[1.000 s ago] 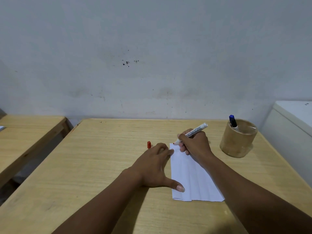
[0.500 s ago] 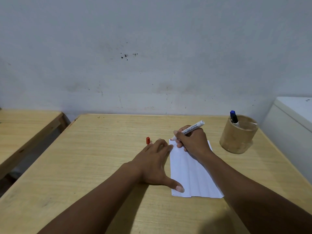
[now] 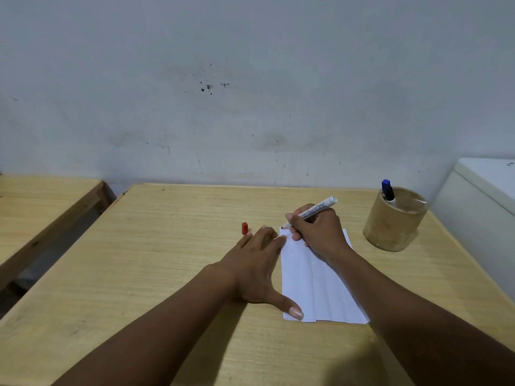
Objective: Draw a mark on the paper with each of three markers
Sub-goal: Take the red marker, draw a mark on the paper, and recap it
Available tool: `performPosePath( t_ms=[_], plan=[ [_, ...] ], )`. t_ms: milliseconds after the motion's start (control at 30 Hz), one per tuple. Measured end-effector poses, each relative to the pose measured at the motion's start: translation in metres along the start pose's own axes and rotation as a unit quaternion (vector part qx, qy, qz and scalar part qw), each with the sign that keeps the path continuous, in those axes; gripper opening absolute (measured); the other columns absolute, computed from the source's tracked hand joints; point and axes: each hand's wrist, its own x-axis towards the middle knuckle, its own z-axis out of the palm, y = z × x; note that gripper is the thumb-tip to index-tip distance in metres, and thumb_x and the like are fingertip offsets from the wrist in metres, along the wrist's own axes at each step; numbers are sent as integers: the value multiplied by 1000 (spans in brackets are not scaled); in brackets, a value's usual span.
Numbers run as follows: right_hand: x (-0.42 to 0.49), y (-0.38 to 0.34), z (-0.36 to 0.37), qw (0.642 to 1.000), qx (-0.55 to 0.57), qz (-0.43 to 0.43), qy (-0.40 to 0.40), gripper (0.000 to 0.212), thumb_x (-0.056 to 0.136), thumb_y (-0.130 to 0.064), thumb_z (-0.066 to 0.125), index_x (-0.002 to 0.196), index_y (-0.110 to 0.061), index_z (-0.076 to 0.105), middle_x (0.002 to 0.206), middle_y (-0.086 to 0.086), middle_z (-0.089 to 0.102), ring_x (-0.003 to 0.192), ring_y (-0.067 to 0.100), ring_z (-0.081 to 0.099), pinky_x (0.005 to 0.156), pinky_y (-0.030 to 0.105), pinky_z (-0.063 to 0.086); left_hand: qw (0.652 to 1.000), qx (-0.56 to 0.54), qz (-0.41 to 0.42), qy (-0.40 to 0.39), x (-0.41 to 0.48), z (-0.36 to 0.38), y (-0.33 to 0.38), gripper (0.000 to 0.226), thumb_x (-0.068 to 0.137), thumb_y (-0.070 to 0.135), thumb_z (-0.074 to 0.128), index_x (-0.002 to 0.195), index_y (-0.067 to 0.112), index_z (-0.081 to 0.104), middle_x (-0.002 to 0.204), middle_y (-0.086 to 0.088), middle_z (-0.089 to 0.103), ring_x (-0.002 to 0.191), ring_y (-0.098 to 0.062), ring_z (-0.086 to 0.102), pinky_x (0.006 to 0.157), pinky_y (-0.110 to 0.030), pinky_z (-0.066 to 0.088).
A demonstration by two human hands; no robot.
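Observation:
A creased white sheet of paper [image 3: 315,282] lies on the wooden table [image 3: 156,246]. My right hand [image 3: 317,232] grips a white marker [image 3: 320,208] with a red tip, and the tip touches the paper's far left corner. My left hand [image 3: 256,263] lies flat with fingers spread, pressing on the paper's left edge with fingertips and thumb. A red cap [image 3: 244,228] stands on the table just beyond my left fingers. A blue-capped marker [image 3: 388,193] stands in a round wooden cup [image 3: 390,227] at the right.
A second wooden table [image 3: 41,207] stands to the left across a gap. A white cabinet or appliance [image 3: 485,196] borders the table's right side. A grey wall runs along the table's far edge.
The right hand has shifted the marker tip slightly left to the paper's far corner. The view has tilted a little. My left hand stays pressed on the paper.

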Motion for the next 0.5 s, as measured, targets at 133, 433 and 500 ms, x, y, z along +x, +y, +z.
performPosePath(
  t_ms=[133, 433, 500],
  plan=[
    [-1, 0, 0, 1000, -5, 1, -1, 17, 88, -21, 81, 81, -8, 71, 69, 8, 78, 55, 16, 69, 45, 23, 46, 1000, 2, 4, 5, 0, 0, 0, 144, 38, 102, 58, 156, 30, 17, 149, 12, 21, 138, -26, 25, 120, -49, 29],
    [3, -3, -1, 998, 44, 37, 15, 16, 91, -19, 76, 84, -5, 72, 65, 10, 73, 54, 23, 64, 46, 27, 43, 1000, -11, -3, 4, -4, -4, 3, 147, 43, 97, 64, 160, 26, 10, 155, 11, 17, 144, -21, 20, 124, -46, 23],
    [4, -10, -5, 993, 99, 65, 30, 16, 93, -18, 73, 83, -6, 70, 61, 8, 67, 52, 22, 58, 45, 26, 38, 1000, -27, -10, 7, -4, -5, 4, 147, 43, 95, 66, 161, 27, 10, 156, 13, 16, 147, -19, 18, 124, -45, 22]
  ],
)
